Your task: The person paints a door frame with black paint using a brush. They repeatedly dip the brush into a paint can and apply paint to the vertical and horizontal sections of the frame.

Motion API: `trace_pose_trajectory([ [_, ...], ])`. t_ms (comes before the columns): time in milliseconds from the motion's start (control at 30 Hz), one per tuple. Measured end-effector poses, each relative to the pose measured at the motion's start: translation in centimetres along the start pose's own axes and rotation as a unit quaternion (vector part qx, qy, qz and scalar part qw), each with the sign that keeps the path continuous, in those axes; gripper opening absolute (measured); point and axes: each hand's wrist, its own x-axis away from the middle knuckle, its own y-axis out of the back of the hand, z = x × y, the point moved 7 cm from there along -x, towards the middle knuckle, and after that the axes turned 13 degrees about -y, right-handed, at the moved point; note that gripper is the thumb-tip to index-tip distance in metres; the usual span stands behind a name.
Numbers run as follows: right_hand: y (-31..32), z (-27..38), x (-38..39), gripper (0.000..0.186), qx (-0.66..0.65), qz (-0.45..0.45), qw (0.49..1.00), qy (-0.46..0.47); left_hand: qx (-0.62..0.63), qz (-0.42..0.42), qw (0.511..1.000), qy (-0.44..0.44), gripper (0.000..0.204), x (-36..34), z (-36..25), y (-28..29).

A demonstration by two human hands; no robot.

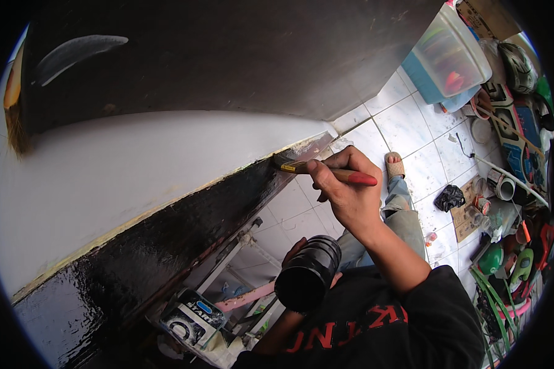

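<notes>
My right hand (pixel 356 200) pinches a paintbrush (pixel 358 178) with a wooden, red-ended handle. Its dark bristles touch the far end of a long board (pixel 197 209) coated in wet, glossy black. Past the bristles, the board's end (pixel 317 147) shows a dull brownish surface. Close to my body, my left hand (pixel 294 249) is wrapped around a black cylindrical can (pixel 308 270), tilted so that its dark round end faces up toward me. Most of that hand is hidden behind the can. A pale yellowish edge runs between the black board and a white surface (pixel 135 160).
A dark panel (pixel 215 61) spans the top. At far left hangs a bristly brush (pixel 15 123). A small printed box (pixel 194 320) sits on a metal frame below the board. Right, on white tiles (pixel 406 123), stand a plastic tub (pixel 452 55), a black bag (pixel 449 197) and assorted clutter.
</notes>
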Motion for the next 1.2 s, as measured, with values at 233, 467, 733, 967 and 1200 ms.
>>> trace_pose_trajectory([
  [233,-0.3,4.5,2.6,0.029,-0.160,0.091,0.982,0.028,0.010,-0.003,1.000,0.002,0.110,0.6,0.1,0.0],
  [467,1.2,1.4,1.8,0.028,0.011,0.002,0.999,0.041,-0.008,-0.046,0.999,-0.026,0.115,1.4,-0.6,0.3],
  [733,-1.5,7.2,6.5,0.027,-0.145,0.134,0.979,0.047,-0.021,-0.068,0.995,-0.069,0.114,3.8,-2.2,0.8],
  [967,2.8,7.1,6.8,0.030,-0.147,0.105,0.984,0.005,0.048,-0.124,0.985,-0.110,0.093,6.6,-2.6,1.9],
  [1200,12.9,5.9,7.9,0.035,-0.060,0.091,0.993,-0.037,0.008,-0.125,0.984,-0.123,0.064,7.7,-3.6,1.7],
])
